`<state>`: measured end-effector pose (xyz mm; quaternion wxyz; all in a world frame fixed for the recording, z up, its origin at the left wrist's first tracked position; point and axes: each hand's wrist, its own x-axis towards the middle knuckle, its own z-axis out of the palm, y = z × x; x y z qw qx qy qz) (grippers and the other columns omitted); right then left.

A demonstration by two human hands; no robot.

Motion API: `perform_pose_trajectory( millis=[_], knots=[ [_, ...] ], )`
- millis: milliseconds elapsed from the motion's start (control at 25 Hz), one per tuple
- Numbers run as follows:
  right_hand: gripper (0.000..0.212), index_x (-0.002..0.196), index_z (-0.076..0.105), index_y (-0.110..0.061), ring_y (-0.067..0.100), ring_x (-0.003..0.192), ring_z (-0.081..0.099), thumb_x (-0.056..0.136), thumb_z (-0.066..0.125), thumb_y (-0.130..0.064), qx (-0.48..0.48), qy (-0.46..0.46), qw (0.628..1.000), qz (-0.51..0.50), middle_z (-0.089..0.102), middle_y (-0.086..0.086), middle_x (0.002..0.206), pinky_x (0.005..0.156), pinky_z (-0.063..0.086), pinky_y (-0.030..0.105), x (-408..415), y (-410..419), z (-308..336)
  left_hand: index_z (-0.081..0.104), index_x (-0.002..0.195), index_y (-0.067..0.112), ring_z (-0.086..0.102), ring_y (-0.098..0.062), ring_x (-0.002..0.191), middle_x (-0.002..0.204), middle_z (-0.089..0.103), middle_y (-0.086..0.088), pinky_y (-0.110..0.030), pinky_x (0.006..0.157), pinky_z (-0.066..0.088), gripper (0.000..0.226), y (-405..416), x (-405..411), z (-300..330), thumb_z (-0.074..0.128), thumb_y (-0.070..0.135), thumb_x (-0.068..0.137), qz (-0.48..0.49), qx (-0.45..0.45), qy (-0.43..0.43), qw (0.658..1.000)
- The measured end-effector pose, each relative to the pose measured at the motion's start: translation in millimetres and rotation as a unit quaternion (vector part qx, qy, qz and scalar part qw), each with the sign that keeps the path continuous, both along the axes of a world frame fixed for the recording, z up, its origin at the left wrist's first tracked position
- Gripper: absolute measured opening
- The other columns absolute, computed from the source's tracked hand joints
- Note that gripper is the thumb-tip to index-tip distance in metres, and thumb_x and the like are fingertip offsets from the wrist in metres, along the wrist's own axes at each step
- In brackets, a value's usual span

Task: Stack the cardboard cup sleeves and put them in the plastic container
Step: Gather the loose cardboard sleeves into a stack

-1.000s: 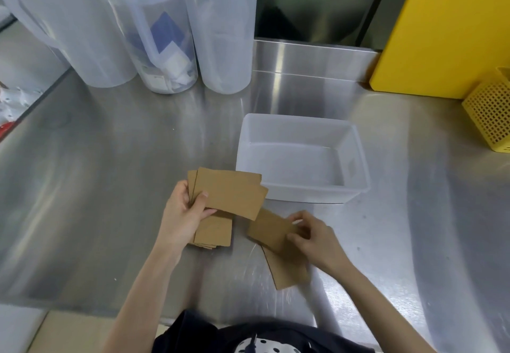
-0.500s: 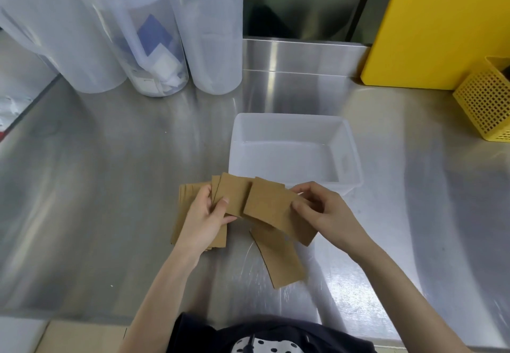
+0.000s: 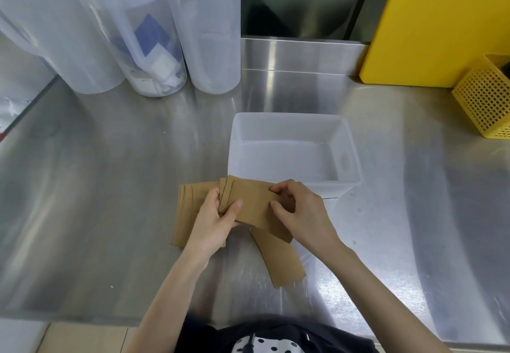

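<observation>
A small stack of brown cardboard cup sleeves (image 3: 249, 203) is held just in front of the clear plastic container (image 3: 350, 143). My left hand (image 3: 214, 221) grips the stack's left end, thumb on top. My right hand (image 3: 300, 213) pinches the right end of the top sleeve. Under my left hand another pile of sleeves (image 3: 189, 209) lies flat on the steel counter. One loose sleeve (image 3: 281, 260) lies on the counter below my right hand. The container holds nothing.
Three translucent plastic pitchers (image 3: 209, 29) stand at the back left. A yellow board (image 3: 438, 21) leans at the back right, with a yellow perforated basket (image 3: 487, 98) beside it. The counter's front edge runs just above my dark dotted shirt.
My right hand lifted a sleeve off the counter and brought it left onto the stack in my left hand. Both hands now hold that stack together.
</observation>
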<state>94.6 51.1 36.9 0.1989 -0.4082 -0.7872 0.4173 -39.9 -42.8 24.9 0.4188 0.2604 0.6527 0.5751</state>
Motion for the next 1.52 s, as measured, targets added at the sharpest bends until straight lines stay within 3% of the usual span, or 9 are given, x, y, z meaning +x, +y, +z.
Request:
perform_pose_trajectory(
  millis=[400,480,600,680,840,1160,1280,1520],
  knots=[
    [0.007,0.088,0.058,-0.024,0.006,0.071,0.057,0.086,0.051,-0.025,-0.018,-0.011,0.998,-0.052,0.063,-0.001,0.086,0.059,0.042,0.006,23,5,-17,0.049,0.087,0.031,0.061,-0.003,0.087,0.095,0.062,0.008,-0.010,0.060,0.052,0.017,-10,-20,-2,0.051,0.014,0.087,0.050,-0.011,0.030,0.998],
    [0.017,0.097,0.055,-0.024,0.012,0.075,0.057,0.083,0.054,-0.034,-0.027,-0.093,0.995,-0.030,0.059,-0.002,0.089,0.057,0.040,0.012,28,1,-27,0.049,0.085,0.028,0.061,-0.005,0.085,0.093,0.062,0.005,-0.010,0.061,0.053,0.016,-14,-29,-1,0.051,0.012,0.086,0.078,-0.004,0.025,0.997],
    [0.056,0.117,0.043,-0.019,0.021,0.103,0.051,0.075,0.057,-0.054,-0.032,-0.273,0.960,0.049,0.047,0.003,0.111,0.076,0.044,0.029,25,-15,-48,0.049,0.087,0.025,0.061,-0.006,0.087,0.095,0.061,0.004,-0.010,0.062,0.053,0.013,-19,-37,-1,0.051,0.013,0.086,0.097,-0.003,0.025,0.995],
    [0.067,0.117,0.038,-0.015,0.025,0.111,0.044,0.071,0.059,-0.059,-0.007,-0.321,0.946,0.052,0.041,0.007,0.118,0.086,0.042,0.036,18,-24,-55,0.049,0.089,0.024,0.060,-0.006,0.088,0.096,0.060,0.004,-0.010,0.061,0.053,0.012,-21,-39,-1,0.051,0.013,0.087,0.103,-0.007,0.028,0.994],
    [0.070,0.111,0.036,-0.011,0.028,0.108,0.040,0.065,0.065,-0.056,0.060,-0.360,0.930,0.046,0.038,0.010,0.116,0.085,0.038,0.037,8,-31,-60,0.049,0.089,0.021,0.060,-0.005,0.085,0.092,0.060,0.004,-0.010,0.060,0.053,0.011,-22,-41,-1,0.050,0.011,0.087,0.119,-0.004,0.022,0.993],
    [0.064,0.123,0.031,-0.012,0.030,0.112,0.037,0.071,0.061,-0.035,0.051,-0.315,0.946,0.053,0.038,0.012,0.121,0.089,0.036,0.036,13,-28,-60,0.048,0.096,0.017,0.060,-0.005,0.087,0.095,0.060,0.003,-0.016,0.063,0.054,0.011,-22,-40,-2,0.050,0.011,0.087,0.116,-0.015,0.021,0.993],
    [0.067,0.128,0.030,-0.013,0.029,0.114,0.036,0.073,0.062,-0.033,0.028,-0.273,0.961,0.035,0.036,0.012,0.123,0.091,0.035,0.034,28,-18,-49,0.050,0.088,0.024,0.060,-0.005,0.087,0.095,0.060,0.005,-0.014,0.062,0.054,0.011,-21,-38,-2,0.051,0.013,0.086,0.106,-0.017,0.025,0.994],
    [0.065,0.129,0.033,-0.021,0.010,0.096,0.025,0.072,0.063,-0.029,0.086,-0.152,0.984,0.034,0.034,0.002,0.115,0.087,0.026,0.025,53,-5,-14,0.049,0.084,0.028,0.061,-0.006,0.088,0.096,0.061,0.004,-0.010,0.060,0.053,0.014,-15,-31,-6,0.052,0.015,0.086,0.089,-0.016,0.026,0.996]
  ],
)
